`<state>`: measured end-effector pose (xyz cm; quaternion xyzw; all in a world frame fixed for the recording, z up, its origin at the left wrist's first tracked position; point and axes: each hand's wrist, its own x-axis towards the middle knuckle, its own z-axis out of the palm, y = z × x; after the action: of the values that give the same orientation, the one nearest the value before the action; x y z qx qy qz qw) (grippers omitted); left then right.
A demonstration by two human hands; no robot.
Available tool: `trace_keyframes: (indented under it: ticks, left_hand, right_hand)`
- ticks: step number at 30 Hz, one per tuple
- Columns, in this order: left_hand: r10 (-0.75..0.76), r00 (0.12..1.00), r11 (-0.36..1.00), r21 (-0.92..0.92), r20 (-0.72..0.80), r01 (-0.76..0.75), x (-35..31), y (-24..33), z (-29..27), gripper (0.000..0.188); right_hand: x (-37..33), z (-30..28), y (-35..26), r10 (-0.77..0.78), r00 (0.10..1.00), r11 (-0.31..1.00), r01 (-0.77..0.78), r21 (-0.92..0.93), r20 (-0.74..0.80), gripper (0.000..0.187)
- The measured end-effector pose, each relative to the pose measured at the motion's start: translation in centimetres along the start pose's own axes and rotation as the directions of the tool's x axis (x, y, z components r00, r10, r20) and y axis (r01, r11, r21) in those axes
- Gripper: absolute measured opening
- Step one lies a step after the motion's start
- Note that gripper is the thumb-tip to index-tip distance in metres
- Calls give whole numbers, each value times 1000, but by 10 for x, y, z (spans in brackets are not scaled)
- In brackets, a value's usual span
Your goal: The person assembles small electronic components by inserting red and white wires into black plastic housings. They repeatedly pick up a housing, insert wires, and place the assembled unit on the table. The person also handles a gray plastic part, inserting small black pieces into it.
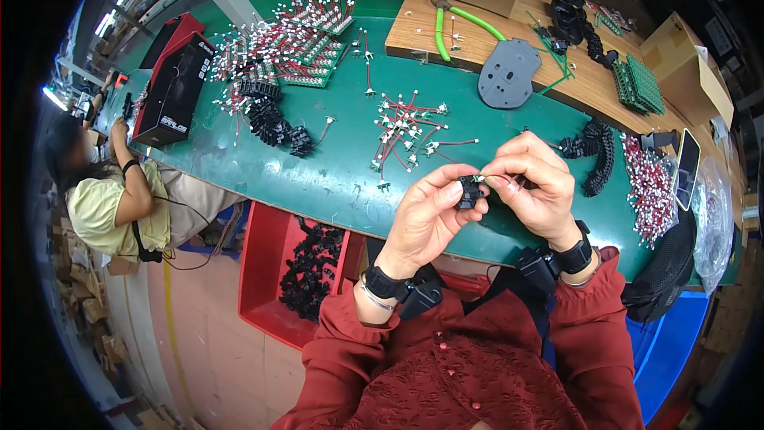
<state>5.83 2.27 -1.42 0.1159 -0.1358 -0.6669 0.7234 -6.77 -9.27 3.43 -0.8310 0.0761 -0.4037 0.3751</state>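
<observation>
The left hand [426, 213] has fingers closed on a black plastic housing [469, 190]; the right hand [539, 181] pinches a red wire [512, 181]. Wired connectors [408, 144] lie at their ten o'clock.

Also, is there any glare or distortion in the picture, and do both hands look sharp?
Head view: the green table has a curved edge, and black corners frame the picture; the lamp tube at far left glares white, and soft reflections lie on the table; the left hand and right hand look reasonably sharp, but the small black part in the left one shows little detail.
</observation>
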Motion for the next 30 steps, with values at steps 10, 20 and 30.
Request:
trace_keyframes:
  ticks: [10,20,30]
  left_hand:
    - [-2,1000,1000,10,-5,2,1,0,-1,27]
    - [107,991,985,146,-79,-94,-1,-4,3,27]
    - [210,967,944,287,-142,-163,3,-7,9,25]
  right_hand:
    - [2,1,0,-52,999,998,53,-26,15,16]
    - [1,5,-4,-114,993,988,117,-96,42,18]
    - [-1,6,3,-74,997,995,74,-64,5,22]
